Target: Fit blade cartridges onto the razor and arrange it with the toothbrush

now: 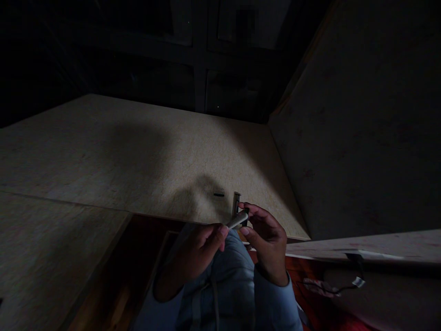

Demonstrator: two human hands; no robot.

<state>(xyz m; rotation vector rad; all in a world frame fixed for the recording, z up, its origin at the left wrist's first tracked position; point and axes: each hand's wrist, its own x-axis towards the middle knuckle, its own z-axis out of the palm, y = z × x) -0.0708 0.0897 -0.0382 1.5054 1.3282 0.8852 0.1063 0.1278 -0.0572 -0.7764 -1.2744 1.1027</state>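
Observation:
In dim light, my left hand (210,241) is closed around one end of a slim pale stick-like tool (237,220), pinched between thumb and fingers. The tool slants up to the right, and its far end meets a small black piece (245,218). Curled around that black piece, my right hand (267,232) grips it between thumb and fingertips. Just beyond the fingers, on the table's near edge, stands or lies a narrow metallic-looking object (236,200); its lower part is hidden. A short dark strip (218,194) rests on the tabletop to its left.
The pale speckled tabletop (138,156) spreads ahead and left, bearing shadows. A wall or panel (361,128) rises at right. A dark framed window (200,78) stands behind. Down at right hangs a black cable (339,290) with a white tag (358,281).

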